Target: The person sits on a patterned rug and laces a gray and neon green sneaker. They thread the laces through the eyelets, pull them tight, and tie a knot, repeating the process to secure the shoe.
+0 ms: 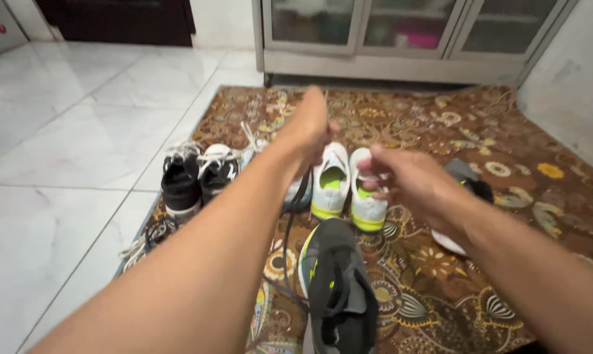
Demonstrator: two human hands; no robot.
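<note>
- Currently mid-lacing, judging by the layout: dark grey shoe with lime-green lining (339,288) lying on the patterned rug (506,196), nearest the camera, toe pointing away.
- Left hand (309,128) raised and closed in a fist, pinching a dark lace (290,223) and pulling it taut up from the shoe.
- Right hand (408,183) apart from the left, fingers curled together at the tips; whether gripping a lace end, cannot tell.
- Lace running loose down beside the shoe opening, not tied; tongue area open, so lacing apparently unfinished.
- Beyond the hands: white pair with yellow-green soles (346,187), black pair with white laces (198,177), all side by side on the rug.
- Grey shoe (464,172) partly hidden behind right hand.
</note>
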